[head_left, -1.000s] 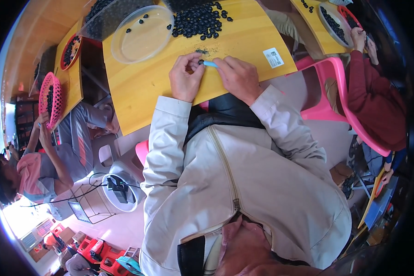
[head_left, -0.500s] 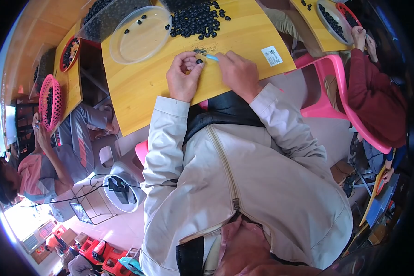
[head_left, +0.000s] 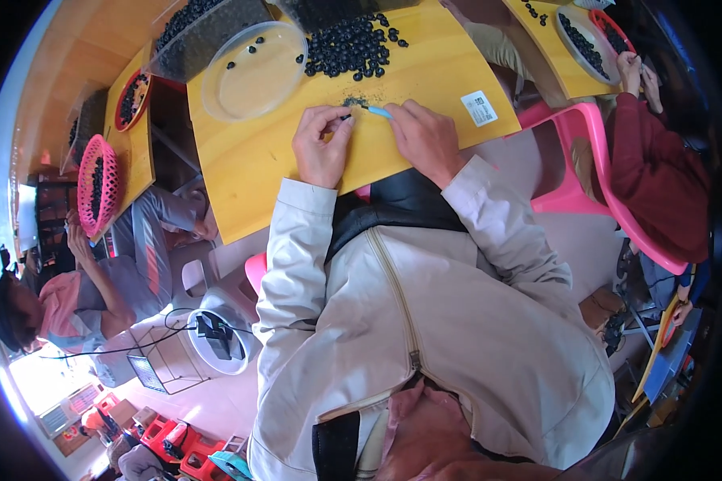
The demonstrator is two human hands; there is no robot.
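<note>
My left hand (head_left: 322,148) pinches a small round black bead (head_left: 346,118) between thumb and fingertips, above the near part of the yellow table (head_left: 265,172). Only a sliver of the bead shows between the fingers. My right hand (head_left: 427,138) is closed around a slim tool with a light-blue handle (head_left: 379,111). Its dark tip points left towards the bead; whether they touch I cannot tell. Dark crumbs (head_left: 354,102) are scattered just beyond the fingertips. Farther back lies a heap of black beads (head_left: 345,50).
Left of the heap is a clear round tray (head_left: 249,84) with a few beads in it. A transparent bin (head_left: 208,40) of dark beads stands behind. A white label (head_left: 479,108) sticks to the table's right side. People work at neighbouring tables; a pink chair (head_left: 594,148) stands right.
My left fingers have turned and closed over the bead, hiding most of it. The tool stays in my right hand. The whole view has shifted slightly.
</note>
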